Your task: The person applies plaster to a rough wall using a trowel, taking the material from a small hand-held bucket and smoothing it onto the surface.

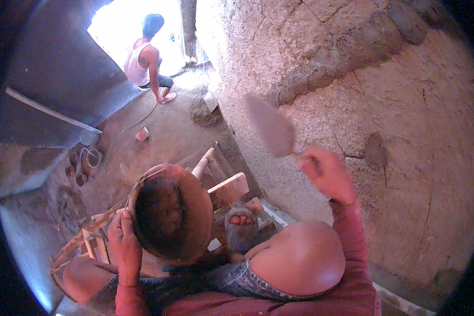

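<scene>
My right hand (pixel 329 174) is closed round the handle of a pointed trowel (pixel 273 126), held up in front of the rough wall (pixel 405 142) on the right. The trowel's blade points up and to the left and looks slightly blurred. With my left hand (pixel 125 239) I grip the left rim of a round, dark bucket (pixel 171 216). The bucket is tilted so its inside shows, with dark residue on its bottom and sides. It sits over my lap, between my bare knees. Whether the trowel's blade touches the wall, I cannot tell.
Below me are wooden planks and poles (pixel 229 189), with my sandalled foot (pixel 241 224) on them. On the floor further off lie a small reddish block (pixel 142 134) and a coiled hose (pixel 92 157). Another person (pixel 145 60) sits by the bright doorway. A ridge of mortar (pixel 342 68) crosses the wall.
</scene>
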Motion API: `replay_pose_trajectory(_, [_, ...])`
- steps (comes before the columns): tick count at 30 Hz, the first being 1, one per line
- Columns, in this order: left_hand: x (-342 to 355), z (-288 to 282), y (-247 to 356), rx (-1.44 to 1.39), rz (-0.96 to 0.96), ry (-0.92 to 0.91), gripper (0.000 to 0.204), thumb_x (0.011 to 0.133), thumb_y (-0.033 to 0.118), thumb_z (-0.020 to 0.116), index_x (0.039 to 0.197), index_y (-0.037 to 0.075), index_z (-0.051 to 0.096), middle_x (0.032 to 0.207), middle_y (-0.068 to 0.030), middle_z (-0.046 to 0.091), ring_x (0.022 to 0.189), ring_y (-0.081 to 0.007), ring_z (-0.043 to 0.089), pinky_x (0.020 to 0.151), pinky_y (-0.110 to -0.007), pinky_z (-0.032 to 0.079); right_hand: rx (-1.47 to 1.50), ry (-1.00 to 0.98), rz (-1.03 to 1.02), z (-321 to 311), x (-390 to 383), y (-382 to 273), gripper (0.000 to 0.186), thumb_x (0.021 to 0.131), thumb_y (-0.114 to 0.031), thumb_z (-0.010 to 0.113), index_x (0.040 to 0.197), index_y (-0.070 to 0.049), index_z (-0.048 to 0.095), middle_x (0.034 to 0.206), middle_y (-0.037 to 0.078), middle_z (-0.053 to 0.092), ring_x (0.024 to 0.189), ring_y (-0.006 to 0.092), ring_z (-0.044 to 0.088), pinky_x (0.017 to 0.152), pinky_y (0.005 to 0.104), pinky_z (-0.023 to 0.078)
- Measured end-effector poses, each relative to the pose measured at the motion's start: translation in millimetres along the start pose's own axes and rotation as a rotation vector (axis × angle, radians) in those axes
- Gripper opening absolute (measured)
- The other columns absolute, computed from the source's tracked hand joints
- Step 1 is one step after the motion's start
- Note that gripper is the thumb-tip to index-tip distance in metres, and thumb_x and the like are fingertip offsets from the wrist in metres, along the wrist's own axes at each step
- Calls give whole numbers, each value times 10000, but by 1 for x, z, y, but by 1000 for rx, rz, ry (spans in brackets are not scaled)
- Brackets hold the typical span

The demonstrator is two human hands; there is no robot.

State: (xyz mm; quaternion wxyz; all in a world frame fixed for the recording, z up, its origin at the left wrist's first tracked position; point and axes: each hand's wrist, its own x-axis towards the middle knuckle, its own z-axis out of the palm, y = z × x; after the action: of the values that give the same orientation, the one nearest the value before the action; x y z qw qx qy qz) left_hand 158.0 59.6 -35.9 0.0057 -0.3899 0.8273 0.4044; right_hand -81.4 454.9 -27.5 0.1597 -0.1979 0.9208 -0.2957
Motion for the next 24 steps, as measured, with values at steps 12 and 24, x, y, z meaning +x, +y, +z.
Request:
replay_pose_trajectory(12, [3, 9, -11, 12, 127, 40, 385, 1075, 288, 477, 1017, -51, 651, 960, -284, 657, 892, -462, 604, 803, -455, 476, -601, -295, -370, 71, 20, -94, 139, 893, -204, 648, 876, -68, 674, 784, 170, 671, 766, 388, 675, 706, 500, 531])
replay_pose_trajectory(24, [-4, 6, -13, -120, 94, 77, 364, 1074, 256, 490, 915, -52, 602, 792, -259, 593, 719, -395, 555, 697, -450, 451, -713, -753, -769, 135, 34, -146, 97, 794, -176, 670, 753, -118, 735, 728, 108, 679, 690, 332, 706, 564, 467, 539])
